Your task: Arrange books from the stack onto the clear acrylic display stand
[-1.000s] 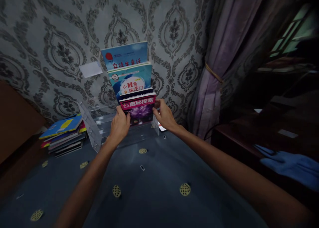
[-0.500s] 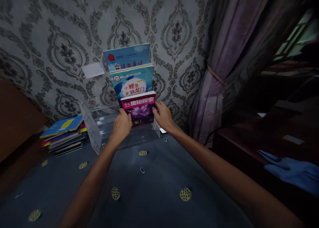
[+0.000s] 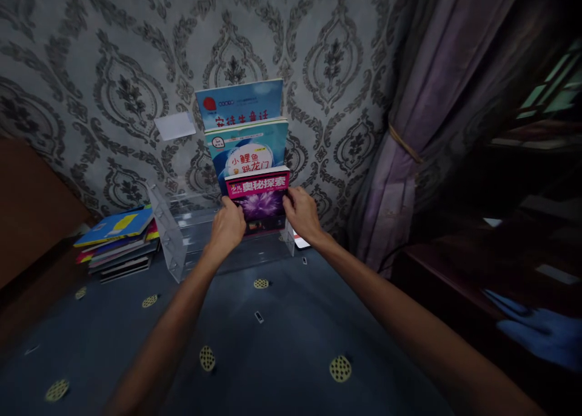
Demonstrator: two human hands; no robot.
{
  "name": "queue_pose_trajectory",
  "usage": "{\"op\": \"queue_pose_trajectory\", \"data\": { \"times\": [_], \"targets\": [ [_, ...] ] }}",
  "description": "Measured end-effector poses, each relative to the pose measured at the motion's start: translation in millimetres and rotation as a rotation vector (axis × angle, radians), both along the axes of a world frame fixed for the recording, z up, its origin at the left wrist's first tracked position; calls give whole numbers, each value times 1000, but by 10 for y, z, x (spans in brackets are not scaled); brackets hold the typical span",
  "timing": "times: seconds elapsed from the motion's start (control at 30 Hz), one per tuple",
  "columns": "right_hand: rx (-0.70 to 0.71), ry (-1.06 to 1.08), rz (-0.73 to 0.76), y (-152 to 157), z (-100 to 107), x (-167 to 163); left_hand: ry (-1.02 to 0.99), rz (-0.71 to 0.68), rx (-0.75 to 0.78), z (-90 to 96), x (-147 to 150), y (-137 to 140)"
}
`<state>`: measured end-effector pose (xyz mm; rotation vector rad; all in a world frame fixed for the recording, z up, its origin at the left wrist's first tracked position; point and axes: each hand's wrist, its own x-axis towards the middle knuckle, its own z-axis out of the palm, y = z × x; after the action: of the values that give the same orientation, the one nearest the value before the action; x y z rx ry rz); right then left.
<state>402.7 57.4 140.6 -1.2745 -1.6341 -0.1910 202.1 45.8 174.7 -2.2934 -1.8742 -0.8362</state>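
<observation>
A pink and purple book (image 3: 262,202) stands in the front tier of a clear acrylic rack (image 3: 169,234). My left hand (image 3: 228,225) grips its left edge, and my right hand (image 3: 304,213) grips its right edge with the thumb on the cover. Directly behind rises a teal book (image 3: 248,155) with a white oval on its cover. Farther back and higher, a light blue book (image 3: 240,104) with a red spot leans toward the wall. The lower edges of both rear books are hidden.
Left of the rack lies a stack of books (image 3: 120,240), a blue and yellow one on top. A white card (image 3: 175,127) is at the rack's upper left. Patterned wall (image 3: 334,64) behind; tied purple curtain (image 3: 400,161) at right. A phone-like object (image 3: 301,241) lies behind my right wrist.
The view has shifted slightly, so the rack and books appear a little farther right. Both hands stay on the sides of the pink and purple book.
</observation>
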Motion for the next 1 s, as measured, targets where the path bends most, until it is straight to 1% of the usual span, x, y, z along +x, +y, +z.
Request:
{"op": "queue_pose_trajectory", "data": {
  "times": [0.2, 0.33, 0.4, 0.53, 0.6, 0.7, 1.0],
  "targets": [
    [-15, 18, 5, -2, -2, 13, -21, 13, -59, 19, 42, -45],
    [9, 48, 8, 0, -26, 1, -61, 4, -48, -2, 45, -93],
    [21, 66, 5, -3, -34, -9, -113, -11, -2, -53, 40, -102],
    [34, 106, -1, 0, -39, -20, -246, -47, 164, -212, 32, -71],
    [37, 133, -9, 17, -41, -22, -292, -46, 205, -278, 28, -41],
    [35, 166, -28, 56, -43, -29, -318, -20, 187, -321, 21, -3],
    [41, 214, -19, 110, -12, -51, -314, 11, 148, -291, 15, 39]
  ]
}}
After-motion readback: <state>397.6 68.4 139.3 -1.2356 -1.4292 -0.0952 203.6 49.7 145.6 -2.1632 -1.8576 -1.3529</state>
